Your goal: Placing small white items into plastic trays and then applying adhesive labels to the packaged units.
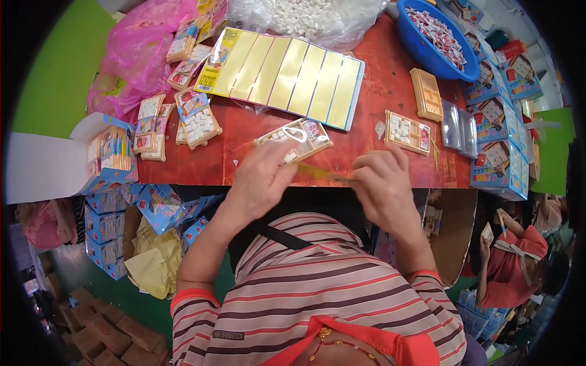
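That small tan compartment tray [294,139], the one with white pellets and a printed card inside, sits at the near edge of the red table [378,91], just in front of the big yellow sticker sheet [287,74]. It looks like thin moulded plastic, so it should be light and a bit flexy, and the loose pellets will probably spill if it tips. I'd hold it by the rim and keep it flat.

The left hand [259,180] comes at it from the near side, fingers curled over the tray's near edge and resting on it. The right hand [381,186] is a little to the right of the tray, not touching it, pinched shut on a thin yellow strip [323,174] that runs from its fingertips back toward the left hand. It's blurry there, so I can't tell if the left thumb also has the strip's other end.

Another filled tray [407,132] lies farther right of the sticker sheet.
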Demonstrator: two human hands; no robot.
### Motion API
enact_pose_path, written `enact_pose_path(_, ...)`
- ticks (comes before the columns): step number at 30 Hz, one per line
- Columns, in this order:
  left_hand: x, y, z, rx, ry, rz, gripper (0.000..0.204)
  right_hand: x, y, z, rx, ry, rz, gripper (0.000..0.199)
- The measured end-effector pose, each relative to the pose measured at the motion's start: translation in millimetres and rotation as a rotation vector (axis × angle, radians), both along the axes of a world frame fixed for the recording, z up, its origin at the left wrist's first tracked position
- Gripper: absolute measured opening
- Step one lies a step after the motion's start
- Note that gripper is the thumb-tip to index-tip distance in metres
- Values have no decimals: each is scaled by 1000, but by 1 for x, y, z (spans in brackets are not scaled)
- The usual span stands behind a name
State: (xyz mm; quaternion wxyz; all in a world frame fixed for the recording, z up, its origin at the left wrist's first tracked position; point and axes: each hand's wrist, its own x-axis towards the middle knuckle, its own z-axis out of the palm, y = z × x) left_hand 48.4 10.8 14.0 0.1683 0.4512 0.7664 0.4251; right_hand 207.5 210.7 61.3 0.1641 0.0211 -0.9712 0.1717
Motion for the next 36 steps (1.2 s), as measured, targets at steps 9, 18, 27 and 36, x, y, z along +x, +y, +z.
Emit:
enact_pose_path(9, 2, 0, -50, -201, 604, 117, 50, 19, 31, -54, -1062, 7, -235, 10)
enact_pose_path(18, 40, -4, -41, -153, 493, 238, 42, -29, 1, -75, -1233, -172, -251, 19)
enact_pose_path(27, -1, -10, -41, 163, 392, 449, 35, -67, -4, -82, -621, -125, -143, 17)
enact_pose_path(36, 3, -2, -50, 68, 572, 288, 36, -72, -15, -86, -320, -105, -180, 16)
